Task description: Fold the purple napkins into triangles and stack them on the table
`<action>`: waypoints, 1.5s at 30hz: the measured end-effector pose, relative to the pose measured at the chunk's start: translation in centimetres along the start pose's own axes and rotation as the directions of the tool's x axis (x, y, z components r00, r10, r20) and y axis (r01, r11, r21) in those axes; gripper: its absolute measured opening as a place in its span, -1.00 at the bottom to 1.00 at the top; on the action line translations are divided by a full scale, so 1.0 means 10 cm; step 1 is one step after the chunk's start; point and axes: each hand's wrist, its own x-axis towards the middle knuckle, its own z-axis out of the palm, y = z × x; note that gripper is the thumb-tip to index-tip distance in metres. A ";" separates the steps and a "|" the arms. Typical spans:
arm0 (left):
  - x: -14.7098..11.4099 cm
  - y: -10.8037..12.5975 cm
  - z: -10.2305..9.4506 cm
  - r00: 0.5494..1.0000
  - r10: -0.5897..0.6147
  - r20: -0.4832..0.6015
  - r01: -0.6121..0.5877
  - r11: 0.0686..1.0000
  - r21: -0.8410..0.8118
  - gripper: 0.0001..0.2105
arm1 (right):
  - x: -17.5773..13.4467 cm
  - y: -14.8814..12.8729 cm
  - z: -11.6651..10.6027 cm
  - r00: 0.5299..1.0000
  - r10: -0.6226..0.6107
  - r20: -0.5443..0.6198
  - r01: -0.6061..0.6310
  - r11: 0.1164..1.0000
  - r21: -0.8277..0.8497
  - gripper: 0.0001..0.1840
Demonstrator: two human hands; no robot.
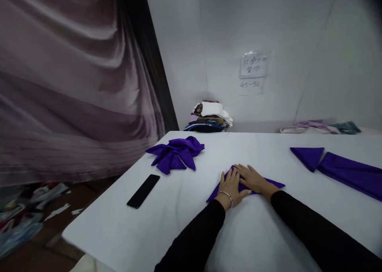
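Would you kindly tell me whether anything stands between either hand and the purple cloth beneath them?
Nothing visible does: the left hand and right hand both rest directly on the purple cloth.

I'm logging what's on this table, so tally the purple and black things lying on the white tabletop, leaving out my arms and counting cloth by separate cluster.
Purple cloth clusters: 3 (bunched cloth at left, flat cloth under the left hand and right hand, folded cloth at right)
Black phone: 1
Total: 4
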 end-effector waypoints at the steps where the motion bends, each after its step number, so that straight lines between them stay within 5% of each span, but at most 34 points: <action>1: 0.04 0.01 0.03 1.000 -0.009 0.019 0.009 1.000 -0.002 -0.21 | 0.00 -0.02 -0.03 1.000 0.003 0.007 -0.003 1.000 0.003 -0.34; 6: -0.06 -0.15 0.10 0.997 -0.061 0.037 0.060 0.998 0.019 -0.23 | -0.01 -0.08 -0.14 0.999 0.017 0.035 -0.018 1.000 0.023 -0.35; 16: -0.63 -0.62 -0.11 0.948 -0.280 0.148 0.265 0.957 0.114 -0.34 | 0.02 -0.04 -0.12 0.999 0.019 0.041 -0.021 0.998 0.057 -0.33; 19: -0.48 -0.50 -0.20 0.942 -0.312 0.126 0.302 0.949 0.093 -0.30 | 0.03 -0.05 -0.12 0.999 0.017 0.033 -0.019 0.998 0.057 -0.32; 23: -0.08 -0.15 -0.18 0.996 -0.064 0.057 0.059 0.995 0.077 -0.29 | 0.02 -0.07 -0.12 0.999 0.026 0.024 -0.027 0.999 0.041 -0.35; 26: 0.13 -0.01 -0.04 0.997 -0.019 0.076 0.013 0.997 0.080 -0.25 | 0.02 -0.07 -0.14 0.999 0.027 0.025 -0.028 0.999 0.039 -0.37; 32: 0.19 -0.09 0.14 0.997 -0.036 0.071 0.027 0.991 0.129 -0.25 | 0.07 -0.07 -0.24 0.995 0.070 0.067 -0.077 0.992 0.098 -0.44; 39: 0.21 -0.10 0.13 0.996 -0.039 0.086 0.028 0.992 0.122 -0.28 | -0.06 -0.20 -0.17 0.994 0.087 -0.061 -0.082 0.993 0.080 -0.35; 45: 0.20 -0.09 0.13 0.996 -0.040 0.074 0.029 0.989 0.143 -0.24 | -0.36 0.22 -0.22 0.977 0.212 -0.031 -0.211 0.977 0.033 -0.30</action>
